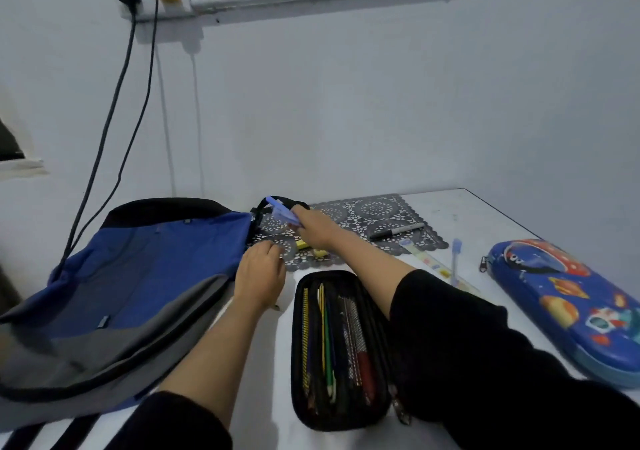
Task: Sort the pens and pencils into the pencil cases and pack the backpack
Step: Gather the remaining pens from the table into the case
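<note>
1. Right hand (313,229) pinches a blue pen (281,212), raised over the lace mat (367,209) at the back of the bench (485,217).
2. Left hand (259,274): fingers curled at the backpack (145,269) edge; cannot tell whether it grips anything.
3. Black pencil case (297,363) lies open between the forearms, with pencils inside.
4. Blue pencil case (568,307) lies closed, far right.
5. Marker (398,230) lies on the mat.
</note>
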